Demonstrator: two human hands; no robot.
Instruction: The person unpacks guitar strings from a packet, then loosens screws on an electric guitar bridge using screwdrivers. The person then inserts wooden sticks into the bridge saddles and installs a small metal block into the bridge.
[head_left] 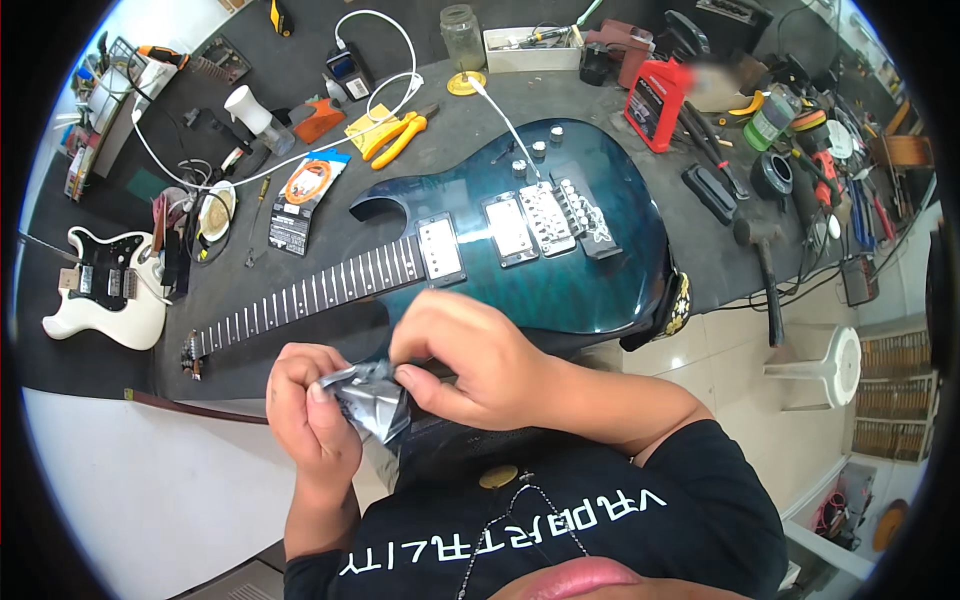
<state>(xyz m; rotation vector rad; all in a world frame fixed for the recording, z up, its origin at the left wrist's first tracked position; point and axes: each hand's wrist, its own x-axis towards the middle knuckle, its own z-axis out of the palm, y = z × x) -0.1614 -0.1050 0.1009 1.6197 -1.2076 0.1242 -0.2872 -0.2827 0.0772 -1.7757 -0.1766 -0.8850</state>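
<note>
Remotely, seven o'clock from the electric guitar (476,238), my left hand (308,408) and right hand (478,362) pinch a silvery packet (378,404) best tugged gently.

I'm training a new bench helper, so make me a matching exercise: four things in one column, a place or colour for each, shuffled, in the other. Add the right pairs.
Things:
1. Silver packet
2. Teal guitar
3. Pliers
4. White guitar body

Places and colours:
A. At the far left of the view
B. Yellow-orange handles
C. Between the left hand and the right hand
D. Across the middle of the bench

Right pairs: 1-C, 2-D, 3-B, 4-A.
</note>
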